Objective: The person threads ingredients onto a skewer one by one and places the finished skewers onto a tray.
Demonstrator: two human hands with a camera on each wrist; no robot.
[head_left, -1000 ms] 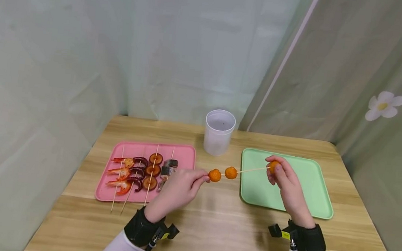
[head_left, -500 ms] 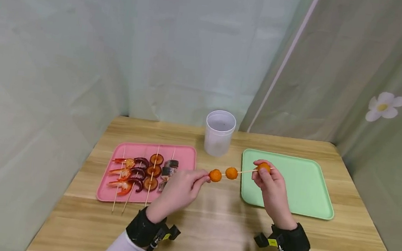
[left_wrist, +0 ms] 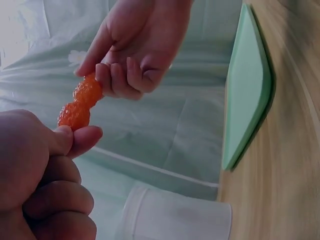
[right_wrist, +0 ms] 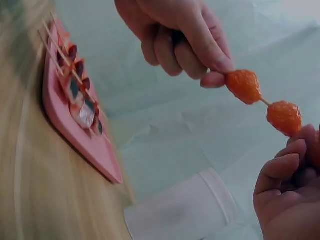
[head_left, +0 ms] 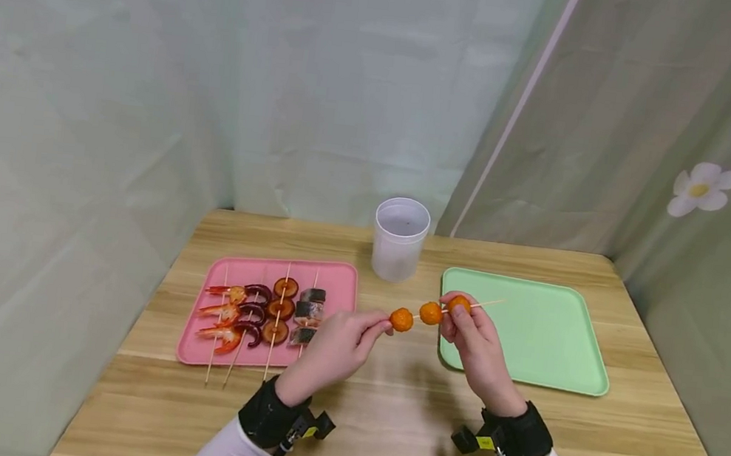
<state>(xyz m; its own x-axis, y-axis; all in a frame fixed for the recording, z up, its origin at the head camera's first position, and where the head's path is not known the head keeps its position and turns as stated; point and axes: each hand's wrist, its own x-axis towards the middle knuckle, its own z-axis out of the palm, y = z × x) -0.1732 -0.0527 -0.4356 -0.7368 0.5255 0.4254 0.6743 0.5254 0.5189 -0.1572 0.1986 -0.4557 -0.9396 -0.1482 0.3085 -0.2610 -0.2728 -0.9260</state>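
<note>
A thin wooden skewer [head_left: 487, 303] is held in the air between both hands, with three bumpy orange balls on it. My left hand [head_left: 338, 342] pinches its left end, thumb and finger right at the first ball [head_left: 402, 319]. The middle ball [right_wrist: 284, 118] sits bare between the hands. Fingers and thumb of my right hand [head_left: 478, 355] pinch the third ball [head_left: 459, 305], and the skewer's tip sticks out to the right beyond it. In the left wrist view the third ball is mostly hidden behind the right fingers.
A pink tray [head_left: 192, 347] at the left bears skewers of shrimp, octopus tentacles, mushroom slices [head_left: 278, 309] and fish pieces [head_left: 308, 313]. At the right lies a green tray [head_left: 548, 336], partly under my right hand. A white plastic cup [head_left: 398, 250] stands at the back middle.
My right hand has moved left, sliding the third ball along the skewer close to the middle one, so the tip now shows. My left hand has shifted slightly right.
</note>
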